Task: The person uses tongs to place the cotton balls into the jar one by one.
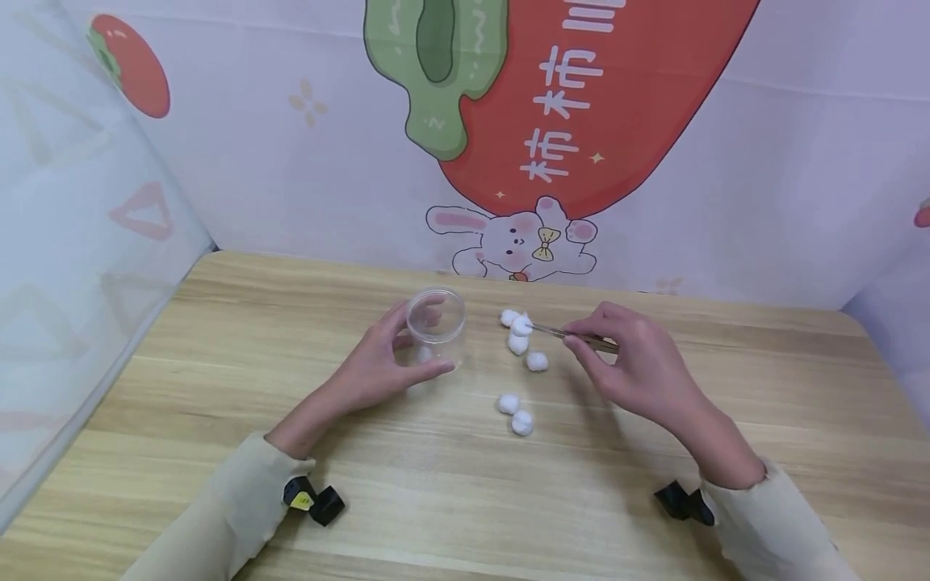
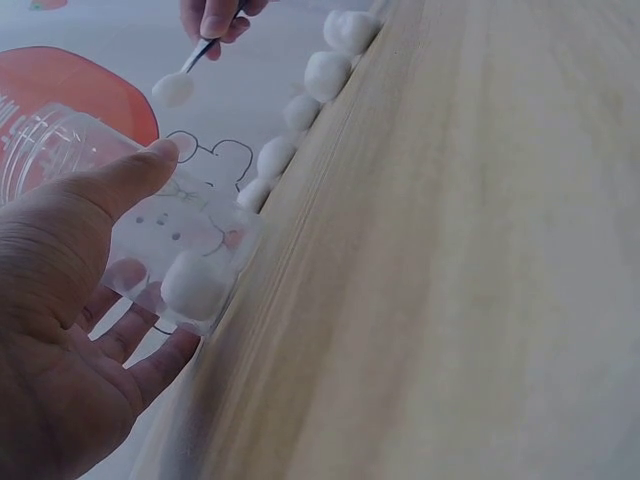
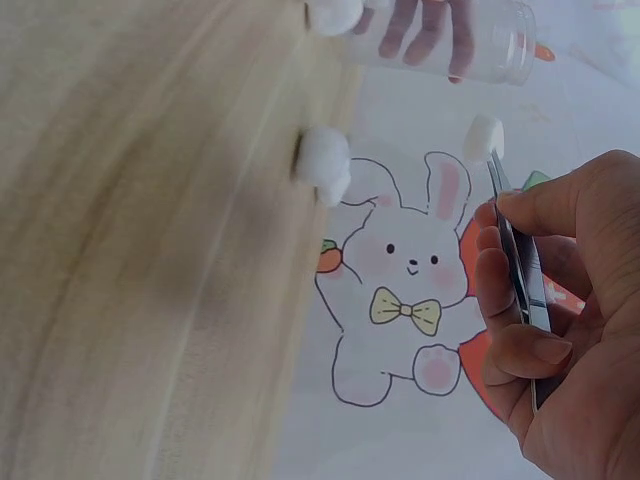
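My left hand [image 1: 378,363] grips a clear plastic jar [image 1: 438,349], fingers around its far side and thumb along the near side. The jar stands upright, its open mouth facing up. Through its wall a cotton ball [image 2: 192,285] shows at the bottom in the left wrist view. To the right, my right hand [image 1: 643,363] pinches metal tweezers [image 3: 518,265]. Their tips hold another cotton ball [image 3: 484,138], raised above the tabletop. Several loose cotton balls [image 1: 537,361] lie on the table between the hands, some just under the tweezers' tips, two closer to me [image 1: 521,423].
The wooden table [image 1: 407,492] runs back to a printed cloth [image 1: 291,177] with a rabbit and a large red fruit. A pale cloth [image 1: 65,242] hangs along the left side. Black wrist devices [image 1: 312,500] sit at both sleeve cuffs.
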{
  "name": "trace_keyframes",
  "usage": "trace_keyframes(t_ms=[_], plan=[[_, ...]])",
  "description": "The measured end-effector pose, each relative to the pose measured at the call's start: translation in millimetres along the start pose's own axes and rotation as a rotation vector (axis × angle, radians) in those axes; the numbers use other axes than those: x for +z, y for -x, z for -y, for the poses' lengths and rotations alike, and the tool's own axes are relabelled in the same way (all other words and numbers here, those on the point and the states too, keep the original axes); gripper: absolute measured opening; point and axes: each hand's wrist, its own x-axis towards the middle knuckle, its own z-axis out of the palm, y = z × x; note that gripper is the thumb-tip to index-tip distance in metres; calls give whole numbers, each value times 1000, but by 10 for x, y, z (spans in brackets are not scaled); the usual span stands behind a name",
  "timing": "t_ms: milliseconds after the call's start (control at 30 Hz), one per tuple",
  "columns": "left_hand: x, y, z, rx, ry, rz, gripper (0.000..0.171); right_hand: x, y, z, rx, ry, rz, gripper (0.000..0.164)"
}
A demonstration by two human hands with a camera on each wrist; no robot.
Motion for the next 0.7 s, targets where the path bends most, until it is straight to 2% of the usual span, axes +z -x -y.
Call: trace_keyframes(t_ms=[167,367,700], plan=[[-3,-2,7,-10,10,0,82,-7,-32,14,-4,-8,-11,12],[-4,-3,9,-30,66,-1,80,16,-65,44,-12,-15,-23,11],[-3,5,-38,18,95,8,84,12,-177,180,10,-53,-4,13]])
